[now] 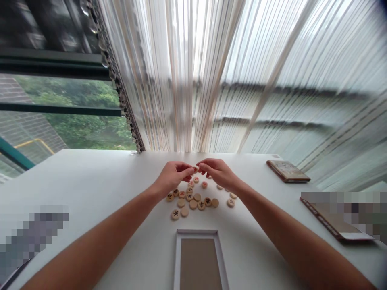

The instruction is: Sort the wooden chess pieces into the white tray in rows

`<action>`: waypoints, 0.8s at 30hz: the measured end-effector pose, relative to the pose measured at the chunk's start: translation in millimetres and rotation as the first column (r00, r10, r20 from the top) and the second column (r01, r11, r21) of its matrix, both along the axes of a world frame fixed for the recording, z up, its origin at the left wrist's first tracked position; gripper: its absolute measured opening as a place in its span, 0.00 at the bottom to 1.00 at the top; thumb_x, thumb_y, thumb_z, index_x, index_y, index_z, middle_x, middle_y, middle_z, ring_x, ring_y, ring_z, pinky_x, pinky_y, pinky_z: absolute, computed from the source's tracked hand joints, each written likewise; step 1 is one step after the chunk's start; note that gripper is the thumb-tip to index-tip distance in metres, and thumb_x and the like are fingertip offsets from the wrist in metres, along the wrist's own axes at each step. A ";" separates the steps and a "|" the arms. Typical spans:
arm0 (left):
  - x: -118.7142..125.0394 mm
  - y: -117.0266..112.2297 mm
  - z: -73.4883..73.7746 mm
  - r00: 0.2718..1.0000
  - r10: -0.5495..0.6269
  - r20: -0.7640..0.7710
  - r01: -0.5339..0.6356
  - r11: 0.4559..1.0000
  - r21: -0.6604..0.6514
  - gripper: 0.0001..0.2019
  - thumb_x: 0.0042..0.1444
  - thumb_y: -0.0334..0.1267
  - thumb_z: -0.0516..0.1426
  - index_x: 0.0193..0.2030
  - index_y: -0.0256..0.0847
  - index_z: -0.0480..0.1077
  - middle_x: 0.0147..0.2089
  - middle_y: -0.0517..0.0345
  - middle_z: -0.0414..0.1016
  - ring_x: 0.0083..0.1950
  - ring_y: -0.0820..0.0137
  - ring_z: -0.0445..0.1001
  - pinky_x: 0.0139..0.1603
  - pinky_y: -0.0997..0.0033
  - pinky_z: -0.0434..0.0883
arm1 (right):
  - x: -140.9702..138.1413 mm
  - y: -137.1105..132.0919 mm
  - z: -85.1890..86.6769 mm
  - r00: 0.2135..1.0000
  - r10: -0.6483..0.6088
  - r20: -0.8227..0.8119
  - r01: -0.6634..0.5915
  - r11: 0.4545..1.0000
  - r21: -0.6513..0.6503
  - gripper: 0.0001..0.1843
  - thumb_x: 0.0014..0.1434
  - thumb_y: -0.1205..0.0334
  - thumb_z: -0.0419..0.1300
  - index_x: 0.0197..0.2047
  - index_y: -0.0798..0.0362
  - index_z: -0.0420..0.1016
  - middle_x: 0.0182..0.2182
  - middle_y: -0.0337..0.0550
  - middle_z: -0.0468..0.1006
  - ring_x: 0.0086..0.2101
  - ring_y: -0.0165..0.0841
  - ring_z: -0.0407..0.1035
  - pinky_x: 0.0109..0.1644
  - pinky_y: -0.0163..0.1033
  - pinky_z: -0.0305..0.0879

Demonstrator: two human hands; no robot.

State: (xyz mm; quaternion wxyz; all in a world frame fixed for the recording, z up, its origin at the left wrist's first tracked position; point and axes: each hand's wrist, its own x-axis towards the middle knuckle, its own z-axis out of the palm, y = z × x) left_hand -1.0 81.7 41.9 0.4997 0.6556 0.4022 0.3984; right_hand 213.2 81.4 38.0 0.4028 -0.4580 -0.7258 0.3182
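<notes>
Round wooden xiangqi pieces (189,196) lie scattered on the white table, some with black or red characters up, others blank side up. My left hand (177,172) is closed, thumb and fingers pinching a xiangqi piece (195,169) by its edge above the far part of the group. Facing it, my right hand (216,171) has its fingers curled and drawn together, the tips right beside that piece. Whether the right fingers touch it or hold another one is hidden. Several loose pieces lie below and between the two hands.
An open shallow box tray (197,232) with a brown bottom lies at the near edge. On the right of the white table (105,189) are a small brown box (288,171) and a larger flat box (329,217), partly blurred out. Striped string curtains and a window stand behind.
</notes>
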 end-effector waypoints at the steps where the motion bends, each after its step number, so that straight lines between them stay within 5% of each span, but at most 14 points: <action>1: -0.6 -9.1 2.6 1.000 -0.011 0.026 0.011 0.999 -0.031 0.25 0.52 0.56 0.71 0.42 0.32 0.83 0.39 0.45 0.86 0.35 0.67 0.80 0.38 0.67 0.78 | -1.4 -11.8 0.4 0.998 0.033 -0.056 -0.035 0.999 -0.036 0.24 0.69 0.45 0.59 0.44 0.57 0.86 0.34 0.50 0.86 0.33 0.36 0.78 0.35 0.39 0.73; 6: -6.7 -60.9 11.0 0.995 -0.034 0.094 0.047 0.989 -0.142 0.24 0.49 0.53 0.74 0.40 0.31 0.83 0.35 0.48 0.84 0.34 0.69 0.79 0.39 0.69 0.78 | -14.2 -69.9 -2.2 0.961 0.064 -0.270 -0.104 0.985 -0.138 0.27 0.61 0.38 0.70 0.44 0.57 0.87 0.32 0.48 0.85 0.29 0.33 0.75 0.31 0.37 0.72; 11: -14.8 -97.2 2.5 0.987 -0.046 0.152 0.078 0.975 -0.208 0.21 0.50 0.49 0.75 0.41 0.31 0.83 0.34 0.51 0.83 0.33 0.71 0.78 0.36 0.72 0.77 | -27.3 -108.1 -11.2 0.922 0.034 -0.386 -0.119 0.973 -0.197 0.24 0.60 0.40 0.73 0.39 0.57 0.87 0.26 0.43 0.82 0.25 0.30 0.72 0.30 0.36 0.71; 16: -16.5 -109.6 -15.3 0.973 -0.061 0.221 0.097 0.984 -0.152 0.17 0.56 0.47 0.72 0.40 0.33 0.81 0.34 0.55 0.83 0.33 0.72 0.78 0.35 0.74 0.77 | -32.0 -124.7 -22.0 0.900 -0.003 -0.435 -0.100 0.972 -0.214 0.19 0.59 0.45 0.75 0.40 0.55 0.89 0.28 0.44 0.84 0.28 0.30 0.74 0.30 0.34 0.71; 24: -11.4 -120.0 -35.9 0.962 -0.025 0.271 0.032 0.999 -0.021 0.07 0.63 0.41 0.70 0.42 0.39 0.84 0.39 0.57 0.85 0.39 0.73 0.82 0.42 0.77 0.79 | -26.3 -137.8 -29.7 0.944 -0.031 -0.329 0.019 0.999 -0.038 0.07 0.63 0.56 0.74 0.43 0.48 0.92 0.30 0.42 0.85 0.29 0.29 0.75 0.32 0.32 0.72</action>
